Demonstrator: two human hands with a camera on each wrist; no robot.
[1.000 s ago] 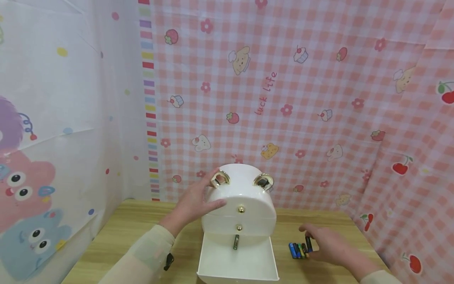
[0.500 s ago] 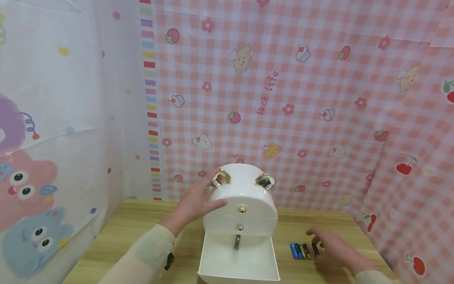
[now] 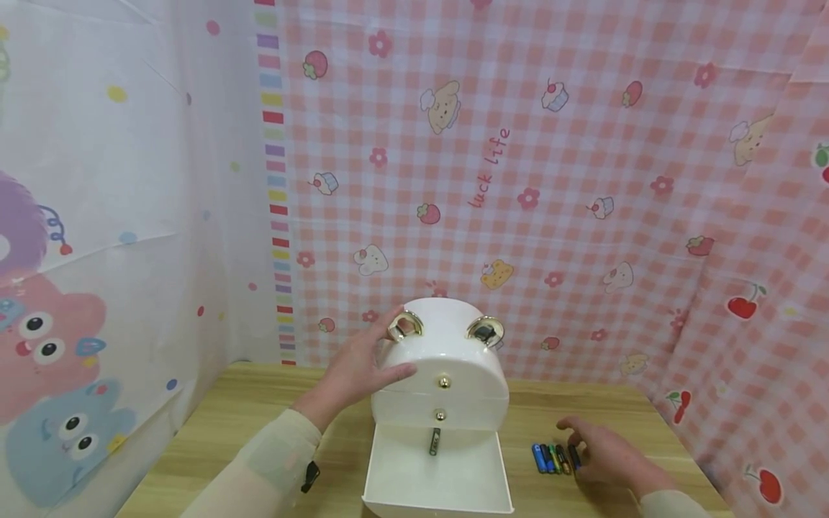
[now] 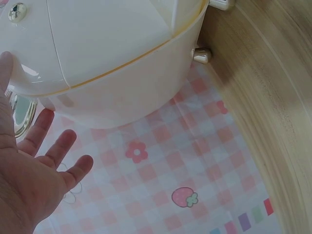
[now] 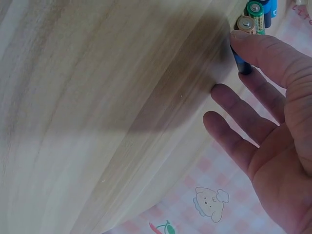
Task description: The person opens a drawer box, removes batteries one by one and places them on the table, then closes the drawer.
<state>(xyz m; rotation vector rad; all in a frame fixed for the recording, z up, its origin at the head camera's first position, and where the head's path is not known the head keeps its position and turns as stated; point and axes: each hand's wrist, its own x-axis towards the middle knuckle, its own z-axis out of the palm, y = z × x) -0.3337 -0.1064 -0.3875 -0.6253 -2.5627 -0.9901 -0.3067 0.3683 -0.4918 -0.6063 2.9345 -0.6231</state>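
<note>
A white, round-topped drawer box [image 3: 443, 360] with gold ear-like rings stands on the table. My left hand [image 3: 359, 363] rests on its upper left side, thumb on the front and the other fingers spread, as the left wrist view shows. The bottom drawer [image 3: 447, 482] is pulled out, and one dark battery [image 3: 435, 442] lies in its back part. Right of the box, a side-by-side row of batteries [image 3: 549, 458] lies on the table. At the row's right end, my right hand [image 3: 609, 457] pinches a dark battery [image 5: 242, 64] between thumb and index finger.
The wooden table [image 3: 214, 432] runs back to a pink checked cloth [image 3: 492, 180]. A white cartoon cloth [image 3: 155, 216] hangs at the left. Beside the left sleeve is a small black object [image 3: 311, 476].
My right hand has shifted the dark battery right, apart from the row, then back left against it. My left hand has stayed on the box.
</note>
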